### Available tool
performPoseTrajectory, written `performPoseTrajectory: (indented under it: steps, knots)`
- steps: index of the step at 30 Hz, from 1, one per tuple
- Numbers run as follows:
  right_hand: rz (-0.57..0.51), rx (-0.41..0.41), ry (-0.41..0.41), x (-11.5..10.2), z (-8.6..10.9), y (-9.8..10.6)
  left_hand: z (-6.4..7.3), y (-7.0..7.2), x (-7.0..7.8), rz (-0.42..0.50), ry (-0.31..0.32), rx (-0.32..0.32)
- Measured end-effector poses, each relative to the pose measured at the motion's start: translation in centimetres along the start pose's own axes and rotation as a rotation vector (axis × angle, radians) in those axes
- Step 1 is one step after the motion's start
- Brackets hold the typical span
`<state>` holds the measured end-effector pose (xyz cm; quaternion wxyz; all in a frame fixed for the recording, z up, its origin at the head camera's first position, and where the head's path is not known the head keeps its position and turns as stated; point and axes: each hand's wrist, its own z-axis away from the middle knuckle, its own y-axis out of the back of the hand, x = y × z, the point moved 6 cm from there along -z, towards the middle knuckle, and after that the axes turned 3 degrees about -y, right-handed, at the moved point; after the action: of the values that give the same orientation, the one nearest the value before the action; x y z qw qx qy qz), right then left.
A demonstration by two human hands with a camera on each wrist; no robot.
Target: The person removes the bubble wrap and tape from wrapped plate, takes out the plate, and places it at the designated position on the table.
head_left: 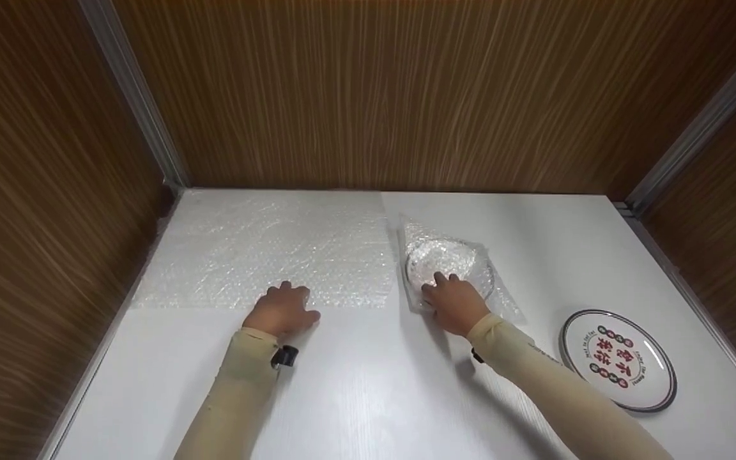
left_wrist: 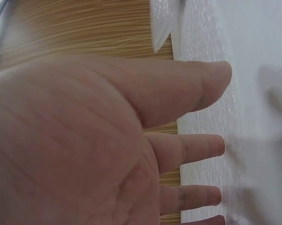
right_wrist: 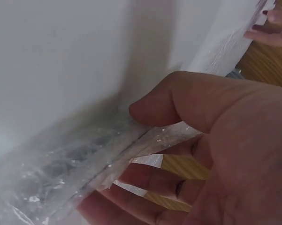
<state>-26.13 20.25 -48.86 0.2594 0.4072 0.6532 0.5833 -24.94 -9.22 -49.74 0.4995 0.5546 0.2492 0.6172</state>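
A plate in bubble wrap (head_left: 441, 255) lies right of the table's middle, its round dark rim showing through the film. My right hand (head_left: 457, 305) grips its near edge. In the right wrist view, the thumb (right_wrist: 155, 105) is on one face of the wrapped plate (right_wrist: 80, 161) and the fingers are on the other. A flat bubble wrap sheet (head_left: 266, 243) covers the back left of the table. Over its near edge is my left hand (head_left: 282, 311), thumb spread and fingers extended, holding nothing. Whether those fingertips touch the sheet cannot be told.
An unwrapped white plate (head_left: 652, 370) with a dark rim and red printed characters lies at the right, beside my right forearm. Wood-grain panels (head_left: 368, 96) enclose the white table (head_left: 368, 390) at the back and both sides.
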Motion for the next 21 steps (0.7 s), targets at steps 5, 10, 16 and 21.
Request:
performPoseTrajectory:
  steps: [5,10,16,21]
  knots:
    - [0.016,-0.008,0.030,-1.5,1.4,0.6,0.0,0.2,0.0,0.008,0.001,-0.011]
    - [0.052,0.024,0.082,-3.1,3.5,1.1,0.0,0.1,0.0,0.016,0.004,-0.014]
    - [0.130,0.041,0.152,-4.8,6.0,1.7,-0.1,-0.1,0.0,0.020,0.019,-0.015]
    - [0.257,0.069,0.242,-6.3,7.8,2.2,-0.1,-0.1,0.2,0.000,0.002,-0.018]
